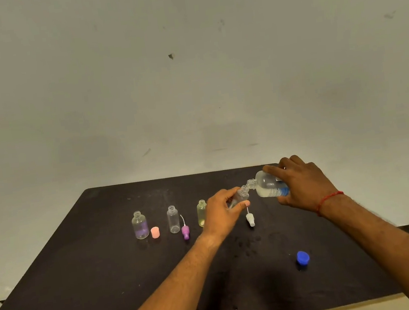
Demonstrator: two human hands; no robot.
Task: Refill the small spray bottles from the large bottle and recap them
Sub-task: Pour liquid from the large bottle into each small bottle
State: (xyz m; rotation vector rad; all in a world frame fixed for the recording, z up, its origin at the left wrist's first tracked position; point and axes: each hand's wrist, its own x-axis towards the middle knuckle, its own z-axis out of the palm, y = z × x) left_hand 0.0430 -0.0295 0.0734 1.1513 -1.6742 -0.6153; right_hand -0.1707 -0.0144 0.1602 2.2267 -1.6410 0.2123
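Observation:
My right hand (301, 184) grips the large clear bottle (268, 184), tipped on its side with its open neck pointing left. Its mouth meets the mouth of a small clear spray bottle (240, 196), which my left hand (221, 211) holds tilted above the table. Three small uncapped bottles stand in a row to the left: one with purple liquid (140, 225), a clear one (173, 219) and a yellowish one (202, 213). A pink cap (155, 232), a purple spray head (185, 231) and a white spray head (250, 219) lie loose on the table.
The large bottle's blue cap (303, 257) lies at the front right of the dark table (85, 283). Small wet drops spot the surface near the middle. A pale wall stands behind the table's far edge.

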